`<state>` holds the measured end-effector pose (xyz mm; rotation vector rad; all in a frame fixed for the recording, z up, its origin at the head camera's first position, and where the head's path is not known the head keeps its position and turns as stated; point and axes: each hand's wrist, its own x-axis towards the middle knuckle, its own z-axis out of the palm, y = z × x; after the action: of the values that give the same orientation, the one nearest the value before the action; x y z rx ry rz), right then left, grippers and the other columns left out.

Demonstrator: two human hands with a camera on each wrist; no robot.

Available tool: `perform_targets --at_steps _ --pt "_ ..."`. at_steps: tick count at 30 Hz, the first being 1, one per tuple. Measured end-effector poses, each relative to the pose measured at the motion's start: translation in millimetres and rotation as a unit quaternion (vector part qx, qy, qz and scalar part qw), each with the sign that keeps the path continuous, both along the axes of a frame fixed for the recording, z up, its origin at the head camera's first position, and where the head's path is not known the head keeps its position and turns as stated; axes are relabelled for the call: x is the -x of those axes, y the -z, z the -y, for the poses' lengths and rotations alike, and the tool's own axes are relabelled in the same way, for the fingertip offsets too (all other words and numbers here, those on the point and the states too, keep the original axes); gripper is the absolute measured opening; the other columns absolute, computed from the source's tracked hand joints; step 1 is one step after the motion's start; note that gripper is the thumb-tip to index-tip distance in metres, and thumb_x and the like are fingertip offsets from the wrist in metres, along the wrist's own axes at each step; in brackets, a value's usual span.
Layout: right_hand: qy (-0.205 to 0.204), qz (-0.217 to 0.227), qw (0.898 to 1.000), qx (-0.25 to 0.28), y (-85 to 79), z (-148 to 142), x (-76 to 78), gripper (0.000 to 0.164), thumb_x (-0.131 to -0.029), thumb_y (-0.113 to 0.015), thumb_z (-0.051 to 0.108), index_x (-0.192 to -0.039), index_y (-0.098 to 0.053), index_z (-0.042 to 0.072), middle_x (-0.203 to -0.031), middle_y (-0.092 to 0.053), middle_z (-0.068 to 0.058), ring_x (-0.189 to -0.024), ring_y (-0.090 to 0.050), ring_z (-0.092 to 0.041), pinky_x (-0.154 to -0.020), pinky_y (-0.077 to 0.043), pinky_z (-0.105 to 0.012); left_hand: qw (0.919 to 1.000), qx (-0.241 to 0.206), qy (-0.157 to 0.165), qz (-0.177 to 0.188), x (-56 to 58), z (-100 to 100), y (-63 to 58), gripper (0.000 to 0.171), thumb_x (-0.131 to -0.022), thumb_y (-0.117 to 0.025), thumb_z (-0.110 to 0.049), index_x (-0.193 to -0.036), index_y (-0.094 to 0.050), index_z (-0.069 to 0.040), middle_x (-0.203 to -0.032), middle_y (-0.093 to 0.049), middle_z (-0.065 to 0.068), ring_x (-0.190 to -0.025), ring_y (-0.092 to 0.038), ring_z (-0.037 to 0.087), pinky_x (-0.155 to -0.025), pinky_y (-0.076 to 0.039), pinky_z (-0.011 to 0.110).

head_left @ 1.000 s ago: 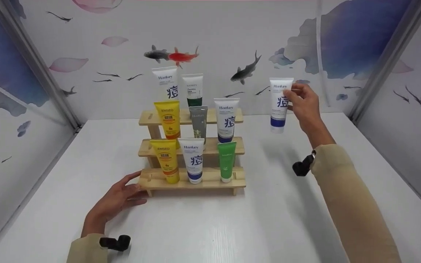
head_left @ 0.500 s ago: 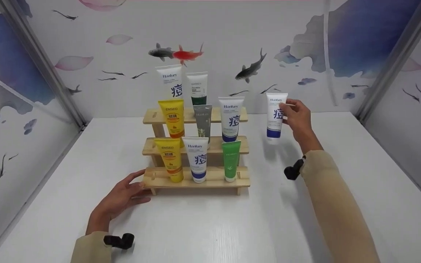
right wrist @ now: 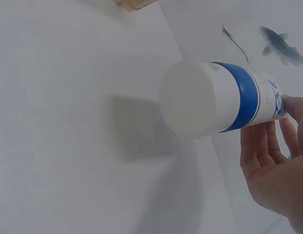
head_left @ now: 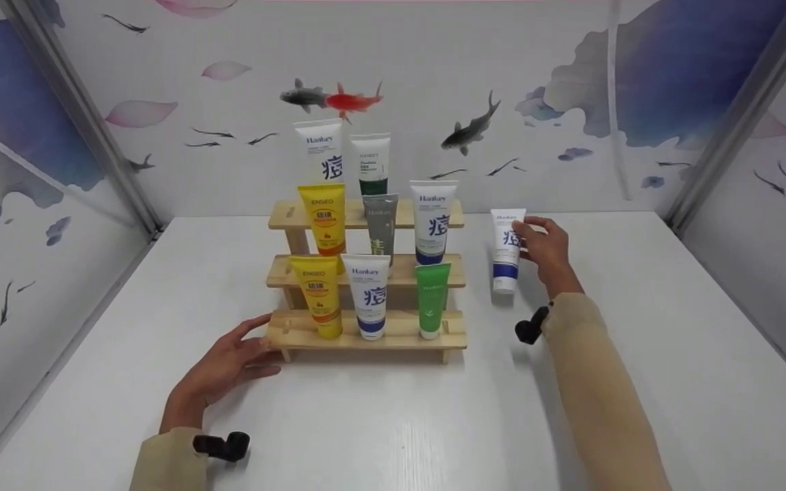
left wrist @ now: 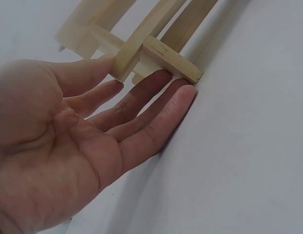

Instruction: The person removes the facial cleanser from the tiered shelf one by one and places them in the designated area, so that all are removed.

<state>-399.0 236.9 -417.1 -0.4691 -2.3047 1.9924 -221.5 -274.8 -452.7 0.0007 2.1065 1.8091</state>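
In the head view, my right hand [head_left: 548, 251] pinches a white and blue Hankey tube [head_left: 506, 249] by its upper part, fingers behind and thumb in front. Its cap end points down; the right wrist view shows the white cap [right wrist: 188, 100] apart from the table above its shadow. My left hand [head_left: 222, 365] holds the left end of the bottom shelf of a wooden stepped rack [head_left: 400, 341]. In the left wrist view, the thumb and index finger are at the shelf's corner [left wrist: 123, 68], and the other fingers reach beneath it.
Several tubes stand on the rack: yellow ones [head_left: 318, 296], a green one [head_left: 432, 300], a grey one [head_left: 381, 228], a white and dark green one [head_left: 370, 164] and white and blue ones [head_left: 370, 296]. The white table [head_left: 379, 423] has printed walls [head_left: 229, 41] around it.
My right hand has lowered the tube toward the table and brought it a little nearer the rack. My left hand stays at the shelf end. The head view has shifted slightly.
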Motion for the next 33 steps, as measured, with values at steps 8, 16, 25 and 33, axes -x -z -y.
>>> perform_targets --at_steps 8,16,25,33 --pt "-0.002 0.048 0.999 0.005 18.0 7.7 5.2 0.055 -0.102 -0.056 0.035 -0.152 -0.041 0.016 -0.147 -0.052 -0.011 -0.127 -0.056 -0.022 -0.106 -0.051 -0.030 1.0000 -0.004 0.007 -0.005 0.4 0.0 0.5 0.061 -0.106 -0.048 -0.017 -0.160 -0.020 -0.016 -0.154 -0.040 0.029 -0.127 -0.059 0.026 -0.104 -0.055 0.040" --pt "0.004 0.079 0.997 0.018 25.9 12.9 8.3 0.060 -0.102 -0.055 0.036 -0.155 -0.036 0.015 -0.154 -0.047 -0.011 -0.135 -0.052 -0.024 -0.113 -0.046 -0.031 0.9999 -0.010 0.005 -0.006 0.8 1.6 2.3 0.061 -0.106 -0.048 -0.019 -0.160 -0.021 -0.017 -0.154 -0.040 0.029 -0.128 -0.059 0.027 -0.104 -0.055 0.040" --pt "0.007 0.086 0.996 -0.009 33.8 6.8 6.0 0.057 -0.102 -0.055 0.035 -0.153 -0.040 0.012 -0.151 -0.050 -0.012 -0.123 -0.056 -0.019 -0.088 -0.052 -0.019 0.9998 -0.014 0.013 -0.004 1.8 1.0 3.9 0.061 -0.105 -0.049 -0.018 -0.160 -0.021 -0.017 -0.152 -0.044 0.025 -0.127 -0.060 0.026 -0.104 -0.055 0.040" --pt "-0.069 0.112 0.990 -0.054 30.3 -1.1 5.1 0.064 -0.101 -0.058 0.034 -0.156 -0.035 0.011 -0.155 -0.045 -0.015 -0.137 -0.051 -0.027 -0.112 -0.048 -0.033 0.9999 -0.008 0.006 -0.003 2.3 3.2 3.6 0.063 -0.105 -0.050 -0.020 -0.160 -0.021 -0.016 -0.153 -0.043 0.027 -0.123 -0.062 0.024 -0.104 -0.055 0.039"
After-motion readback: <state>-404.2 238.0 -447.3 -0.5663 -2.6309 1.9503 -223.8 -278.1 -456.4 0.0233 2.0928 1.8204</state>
